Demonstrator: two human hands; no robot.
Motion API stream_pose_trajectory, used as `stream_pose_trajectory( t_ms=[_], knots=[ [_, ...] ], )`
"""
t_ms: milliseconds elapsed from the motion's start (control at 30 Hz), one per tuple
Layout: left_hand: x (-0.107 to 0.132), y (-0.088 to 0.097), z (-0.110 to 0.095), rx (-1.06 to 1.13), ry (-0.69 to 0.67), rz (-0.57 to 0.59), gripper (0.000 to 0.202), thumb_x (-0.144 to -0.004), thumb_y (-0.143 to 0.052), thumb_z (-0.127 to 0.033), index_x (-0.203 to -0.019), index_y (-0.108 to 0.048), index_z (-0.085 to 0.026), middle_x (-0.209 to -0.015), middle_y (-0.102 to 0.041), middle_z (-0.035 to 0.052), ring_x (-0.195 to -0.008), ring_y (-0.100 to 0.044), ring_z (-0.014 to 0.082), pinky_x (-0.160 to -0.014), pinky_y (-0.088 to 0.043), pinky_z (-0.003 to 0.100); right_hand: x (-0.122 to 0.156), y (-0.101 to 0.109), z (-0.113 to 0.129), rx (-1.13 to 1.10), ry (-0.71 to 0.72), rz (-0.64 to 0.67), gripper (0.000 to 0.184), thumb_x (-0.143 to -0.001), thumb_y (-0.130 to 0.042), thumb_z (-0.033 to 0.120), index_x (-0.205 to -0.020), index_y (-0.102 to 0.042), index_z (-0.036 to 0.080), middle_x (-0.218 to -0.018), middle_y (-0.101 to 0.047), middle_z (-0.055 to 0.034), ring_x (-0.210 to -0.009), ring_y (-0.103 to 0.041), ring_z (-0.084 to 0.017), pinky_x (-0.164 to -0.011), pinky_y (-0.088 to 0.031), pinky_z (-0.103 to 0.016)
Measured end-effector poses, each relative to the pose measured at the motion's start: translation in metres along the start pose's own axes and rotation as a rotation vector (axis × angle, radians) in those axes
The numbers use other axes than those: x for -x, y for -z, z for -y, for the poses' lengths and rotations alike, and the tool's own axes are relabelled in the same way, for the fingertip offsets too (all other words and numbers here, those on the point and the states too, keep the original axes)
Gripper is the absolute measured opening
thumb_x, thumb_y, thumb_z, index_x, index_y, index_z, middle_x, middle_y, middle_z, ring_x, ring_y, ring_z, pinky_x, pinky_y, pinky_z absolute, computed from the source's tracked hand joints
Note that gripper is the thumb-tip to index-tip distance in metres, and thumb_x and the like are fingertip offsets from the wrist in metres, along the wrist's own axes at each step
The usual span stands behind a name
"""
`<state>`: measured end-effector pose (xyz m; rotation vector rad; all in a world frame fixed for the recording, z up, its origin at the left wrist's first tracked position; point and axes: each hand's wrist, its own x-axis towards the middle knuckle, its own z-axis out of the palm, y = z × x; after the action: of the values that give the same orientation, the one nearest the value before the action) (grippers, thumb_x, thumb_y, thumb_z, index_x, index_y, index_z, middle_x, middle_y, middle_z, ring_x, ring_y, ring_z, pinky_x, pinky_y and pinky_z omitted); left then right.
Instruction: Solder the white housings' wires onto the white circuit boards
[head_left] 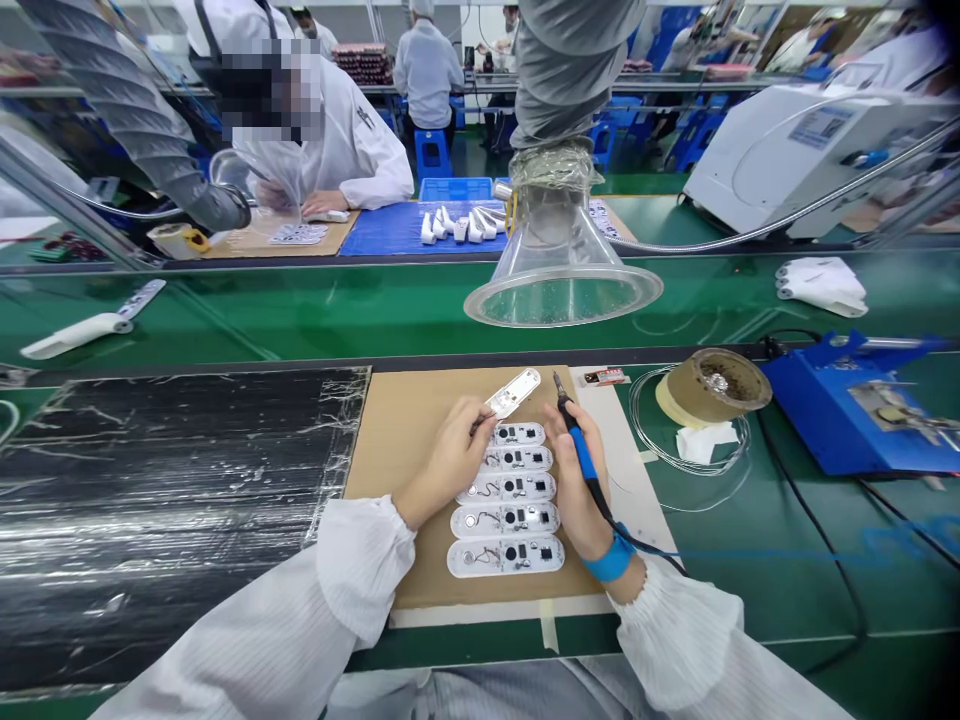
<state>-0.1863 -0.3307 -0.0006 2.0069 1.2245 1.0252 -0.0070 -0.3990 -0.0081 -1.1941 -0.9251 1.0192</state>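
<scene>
My left hand (459,445) pinches the near end of a white elongated plastic panel (516,393), tilted up off the cardboard (405,420). In my right hand (576,470) is a soldering iron (579,440) with a blue grip, its tip pointing up and away, apart from the panel. Between my hands lies a column of several white oval panels (506,556) with black round and square parts and thin wires. My left hand covers the left ends of the upper ones. A blue wrist strap (611,557) circles my right wrist.
A clear fume hood (562,290) hangs ahead. To the right are a solder wire coil (637,420), a brown tape roll (712,385) and a blue soldering stand (862,400). Black film (172,520) covers the left side. Across the green belt a co-worker (322,140) sits near white parts (465,224).
</scene>
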Motion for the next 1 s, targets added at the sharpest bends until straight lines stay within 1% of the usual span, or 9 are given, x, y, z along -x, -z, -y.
stream_pose_trajectory(
  t_ms=[100,167,333,467,600,667,767,900,1000],
  knots=[
    [0.007,0.006,-0.003,-0.02,0.013,0.006,0.017,-0.109,-0.052,-0.019,-0.093,-0.059,-0.022,-0.093,-0.063,0.0025,-0.092,-0.06,0.021,-0.087,-0.049,0.037,0.008,0.006,0.007,-0.01,0.006,-0.024,0.055,-0.109,-0.056,0.059,-0.157,-0.049,0.034,-0.164,-0.06,-0.0102,-0.152,-0.058,-0.03,-0.13,-0.044,-0.059],
    [0.004,0.012,-0.004,-0.03,0.016,0.002,0.017,-0.109,-0.052,-0.019,-0.093,-0.058,-0.022,-0.095,-0.063,0.0025,-0.092,-0.059,0.0212,-0.089,-0.048,0.038,0.01,0.016,0.011,0.027,0.049,-0.06,0.056,-0.11,-0.055,0.057,-0.161,-0.046,0.035,-0.164,-0.059,-0.0102,-0.15,-0.06,-0.031,-0.129,-0.043,-0.061],
    [-0.02,0.023,-0.01,0.029,0.035,0.042,0.016,-0.109,-0.051,-0.019,-0.096,-0.059,-0.022,-0.106,-0.062,0.0049,-0.102,-0.06,0.0212,-0.094,-0.052,0.038,0.0,0.053,0.023,0.081,0.198,-0.118,0.055,-0.111,-0.057,0.052,-0.162,-0.05,0.032,-0.151,-0.071,-0.0118,-0.137,-0.069,-0.033,-0.122,-0.047,-0.063],
    [-0.035,0.016,-0.016,0.06,0.105,0.13,0.012,-0.108,-0.056,-0.022,-0.098,-0.061,-0.022,-0.12,-0.061,0.0071,-0.111,-0.061,0.0218,-0.101,-0.054,0.04,-0.016,0.076,0.043,0.119,0.255,-0.102,0.052,-0.11,-0.058,0.054,-0.156,-0.06,0.031,-0.132,-0.079,-0.0114,-0.121,-0.074,-0.033,-0.114,-0.051,-0.063],
    [-0.036,0.0,-0.019,-0.004,0.132,0.231,0.012,-0.106,-0.058,-0.02,-0.096,-0.065,-0.022,-0.138,-0.053,0.0105,-0.116,-0.063,0.0243,-0.091,-0.059,0.039,-0.031,0.087,0.062,0.082,0.345,-0.156,0.042,-0.108,-0.062,0.055,-0.138,-0.076,0.03,-0.104,-0.079,-0.0079,-0.098,-0.075,-0.029,-0.098,-0.06,-0.055],
    [-0.033,-0.007,-0.018,-0.078,0.089,0.267,0.012,-0.105,-0.057,-0.017,-0.097,-0.065,-0.021,-0.147,-0.05,0.0112,-0.11,-0.065,0.023,-0.089,-0.06,0.041,-0.035,0.09,0.065,0.073,0.371,-0.208,0.034,-0.106,-0.066,0.05,-0.125,-0.083,0.028,-0.097,-0.078,-0.0068,-0.087,-0.074,-0.025,-0.087,-0.061,-0.047],
    [-0.029,-0.015,-0.016,-0.2,-0.019,0.285,0.013,-0.104,-0.057,-0.014,-0.097,-0.065,-0.021,-0.152,-0.048,0.0133,-0.104,-0.068,0.0218,-0.096,-0.06,0.048,-0.039,0.095,0.059,0.055,0.321,-0.216,0.022,-0.103,-0.071,0.04,-0.11,-0.087,0.026,-0.09,-0.079,-0.0054,-0.078,-0.073,-0.021,-0.076,-0.059,-0.037],
    [-0.025,-0.019,-0.016,-0.329,-0.136,0.256,0.013,-0.103,-0.058,-0.012,-0.093,-0.064,-0.02,-0.149,-0.05,0.0161,-0.108,-0.068,0.0264,-0.095,-0.062,0.052,-0.039,0.099,0.044,0.075,0.211,-0.188,0.02,-0.102,-0.073,0.038,-0.101,-0.088,0.025,-0.085,-0.079,-0.0041,-0.072,-0.071,-0.018,-0.067,-0.059,-0.031],
    [-0.023,-0.019,-0.017,-0.393,-0.204,0.221,0.014,-0.103,-0.058,-0.012,-0.092,-0.063,-0.02,-0.148,-0.052,0.0171,-0.11,-0.067,0.0292,-0.092,-0.062,0.053,-0.035,0.099,0.036,0.115,0.157,-0.194,0.02,-0.103,-0.072,0.038,-0.1,-0.088,0.025,-0.088,-0.08,-0.0042,-0.072,-0.072,-0.018,-0.064,-0.06,-0.029]
  ],
)
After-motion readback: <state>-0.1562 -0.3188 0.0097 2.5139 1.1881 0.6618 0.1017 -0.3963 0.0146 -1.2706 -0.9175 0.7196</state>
